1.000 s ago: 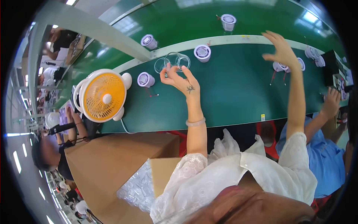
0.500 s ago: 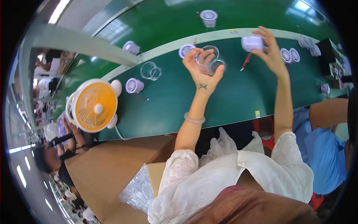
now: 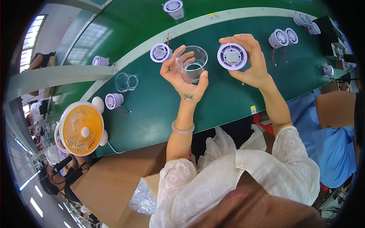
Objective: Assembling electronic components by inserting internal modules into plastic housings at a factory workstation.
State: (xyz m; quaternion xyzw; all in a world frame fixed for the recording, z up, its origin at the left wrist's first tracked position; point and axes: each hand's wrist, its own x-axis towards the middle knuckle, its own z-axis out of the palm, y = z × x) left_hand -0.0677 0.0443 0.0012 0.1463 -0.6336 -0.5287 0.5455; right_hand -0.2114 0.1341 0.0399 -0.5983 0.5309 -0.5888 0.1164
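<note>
My left hand [image 3: 184, 85] is curled around a clear plastic cup [image 3: 194, 71], its open rim tilted up and its wall see-through. To the right, my right hand [image 3: 255, 64] grips a round lilac-white plastic housing [image 3: 223, 57] by its side. The housing's face, with a pale square in the middle of a ringed rim, is turned toward me. A small gap separates cup and housing. Just beyond my left fingers, a similar housing [image 3: 159, 52] with a red wire lies on the green table [image 3: 224, 97].
More housings [image 3: 279, 38] with wires stand at the right, one [image 3: 114, 101] at the left. Beside that one lie clear cups [image 3: 126, 82]. An orange-and-white fan [image 3: 84, 131] stands at the table's left edge, above a cardboard box [image 3: 110, 182] holding bagged clear parts [image 3: 143, 199]. A person in blue [image 3: 334, 155] sits at right.
The housing in my right hand has turned from sideways to face me. My hands are closer together, and the cup now leans with its rim up. The whole view has shifted.
</note>
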